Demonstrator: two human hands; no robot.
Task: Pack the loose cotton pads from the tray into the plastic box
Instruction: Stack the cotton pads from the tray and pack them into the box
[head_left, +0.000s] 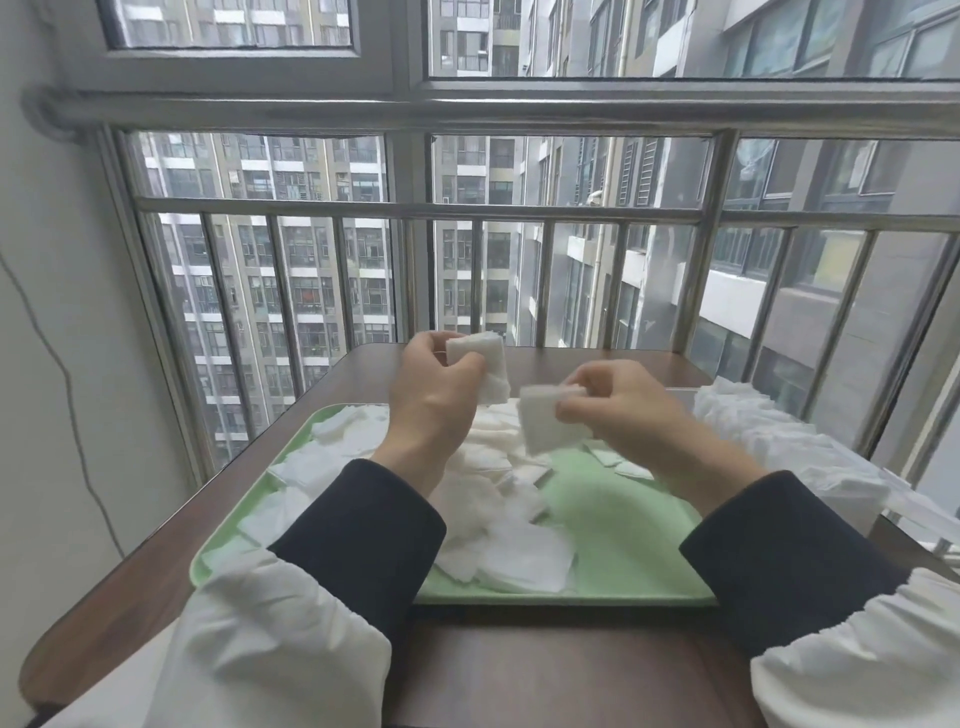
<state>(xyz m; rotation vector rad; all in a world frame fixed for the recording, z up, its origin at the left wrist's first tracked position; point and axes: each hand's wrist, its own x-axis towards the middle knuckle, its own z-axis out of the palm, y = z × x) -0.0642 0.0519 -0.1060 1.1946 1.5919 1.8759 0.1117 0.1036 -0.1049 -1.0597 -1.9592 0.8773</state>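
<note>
1. Left hand: we are pinching a small stack of cotton pads between the thumb and curled fingers, holding it raised above the far side of the tray.
2. Right hand: we are gripping a second stack by its right edge with the fingers curled round it. It is sitting lower than the first and close beside it. We cannot tell whether the two are touching.
3. Green tray: we are seeing loose cotton pads lying in overlapping heaps across its left side and middle, while the near right part is showing bare green.
4. Brown table: it is carrying the tray, which is lying near its front edge.
5. Plastic box: it is standing just right of the tray and is heaped with white pads. We are finding its clear walls blurred and hard to trace.
6. Dark cuffs: these are covering both wrists.
</note>
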